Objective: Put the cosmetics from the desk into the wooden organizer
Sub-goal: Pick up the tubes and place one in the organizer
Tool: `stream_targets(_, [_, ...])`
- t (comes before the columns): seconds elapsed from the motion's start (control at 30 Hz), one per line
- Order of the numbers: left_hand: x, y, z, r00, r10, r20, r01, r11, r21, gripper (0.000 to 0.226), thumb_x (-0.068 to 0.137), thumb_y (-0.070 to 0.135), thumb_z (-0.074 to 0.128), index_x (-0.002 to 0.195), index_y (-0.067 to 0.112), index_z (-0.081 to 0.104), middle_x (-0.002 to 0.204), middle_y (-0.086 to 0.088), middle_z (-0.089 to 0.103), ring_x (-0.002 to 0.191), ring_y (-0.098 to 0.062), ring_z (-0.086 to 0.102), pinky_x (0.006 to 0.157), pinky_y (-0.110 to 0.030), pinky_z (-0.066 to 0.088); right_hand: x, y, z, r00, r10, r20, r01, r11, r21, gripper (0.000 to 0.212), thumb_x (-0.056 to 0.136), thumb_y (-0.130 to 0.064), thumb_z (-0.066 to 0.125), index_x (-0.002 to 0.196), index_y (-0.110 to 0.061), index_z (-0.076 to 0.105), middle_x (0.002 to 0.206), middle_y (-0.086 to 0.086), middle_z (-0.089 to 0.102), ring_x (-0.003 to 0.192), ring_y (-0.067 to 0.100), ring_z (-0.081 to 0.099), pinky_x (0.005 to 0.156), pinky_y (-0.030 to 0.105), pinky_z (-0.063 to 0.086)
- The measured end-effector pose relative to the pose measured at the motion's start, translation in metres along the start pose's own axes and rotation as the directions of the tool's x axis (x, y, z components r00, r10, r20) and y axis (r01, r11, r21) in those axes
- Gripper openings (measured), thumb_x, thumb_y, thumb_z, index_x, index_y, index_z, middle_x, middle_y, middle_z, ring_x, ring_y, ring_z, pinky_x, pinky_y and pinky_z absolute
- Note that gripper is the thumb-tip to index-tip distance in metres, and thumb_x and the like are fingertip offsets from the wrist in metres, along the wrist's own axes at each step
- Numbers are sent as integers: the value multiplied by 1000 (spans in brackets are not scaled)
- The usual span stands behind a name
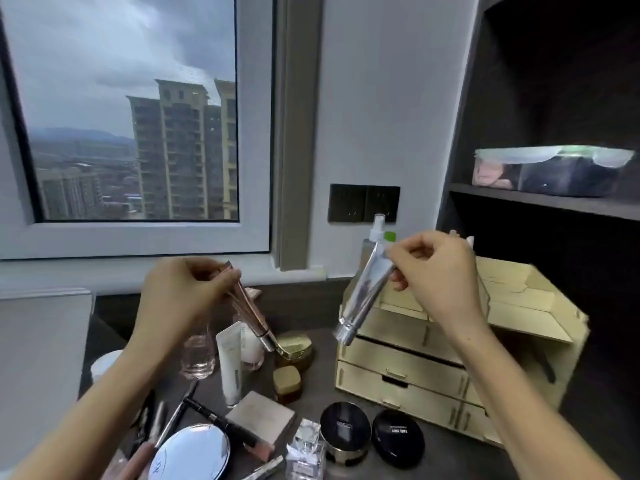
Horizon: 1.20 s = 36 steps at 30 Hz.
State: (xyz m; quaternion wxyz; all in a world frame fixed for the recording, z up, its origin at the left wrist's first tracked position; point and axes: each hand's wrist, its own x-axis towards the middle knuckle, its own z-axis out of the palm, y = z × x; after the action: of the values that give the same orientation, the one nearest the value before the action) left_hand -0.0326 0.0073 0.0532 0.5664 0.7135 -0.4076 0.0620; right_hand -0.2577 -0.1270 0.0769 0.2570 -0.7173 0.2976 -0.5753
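The left hand [180, 289] is closed around the upper end of a slim rose-gold cosmetic tube [250, 311], held slanting above the cluttered dark counter [322, 393]. The right hand [440, 271] pinches the crimped end of a silver metallic squeeze tube [363, 296], cap hanging down. Just below and beside the right hand stands the pale wooden organizer with drawers [433, 375].

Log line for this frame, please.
left hand: holds rose-gold tube | right hand: holds silver tube beside wooden organizer | many cosmetics on desk
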Motion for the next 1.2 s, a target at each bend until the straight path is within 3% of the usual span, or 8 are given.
stream_targets(0.17, [19,54,45,999,34,39,-22,959,-281,13,78,21,71,65,19,70,52,10,70,52,-3,68,56,-15,55,65,25,-37,963,-7,-268,-50,978,-204,15,81,-11,64,67,-7,65,63,13,67,56,22,67,53,35,57])
stream_targets(0.3, [34,71,84,999,38,32,-25,941,-337,11,78,17,70,67,16,69,66,-7,71,66,-24,71,76,-43,59,110,51,-25,962,9,-274,-92,953,-290,25,82,-10,62,64,8,62,65,24,66,62,33,67,65,46,57])
stream_targets(0.47, [50,75,115,999,41,34,-28,952,-305,22,78,18,69,57,23,65,61,0,70,59,-15,71,73,-40,59,147,75,3,977,28,-211,-111,913,-392,32,85,-8,56,55,5,60,57,18,62,57,27,62,64,33,54])
stream_targets(0.57, [60,75,127,999,40,26,-31,956,-292,25,78,17,70,55,23,64,58,4,69,52,-6,68,68,-32,59,162,91,17,982,52,-179,-133,870,-474,40,84,-4,55,48,-9,39,57,11,48,55,22,48,51,22,35])
stream_targets(0.77, [73,72,143,998,41,45,-27,958,-285,19,78,17,69,60,17,68,60,3,70,54,-10,69,66,-28,58,178,121,33,990,118,-78,-140,753,-643,31,84,-4,54,56,-7,43,69,10,49,68,25,51,53,21,32])
stream_targets(0.87, [76,70,149,998,41,49,-26,961,-276,19,78,15,68,59,17,68,61,0,70,56,-12,69,68,-32,59,178,130,37,990,136,-30,-111,641,-760,9,84,-10,57,77,-5,59,84,12,60,83,30,60,59,26,37])
stream_targets(1.03, [77,72,159,998,23,65,-4,962,-274,17,78,14,68,61,17,66,64,-3,70,61,-17,70,73,-38,60,180,136,41,988,152,-6,-83,505,-859,11,83,-17,58,88,-7,63,94,10,68,86,27,63,60,25,37])
stream_targets(1.2, [74,75,163,993,32,110,0,962,-275,10,77,12,67,67,10,69,66,-6,70,64,-19,70,74,-40,60,179,134,36,985,170,-10,-95,498,-862,30,91,-33,52,97,-7,63,98,10,66,93,29,62,63,26,38])
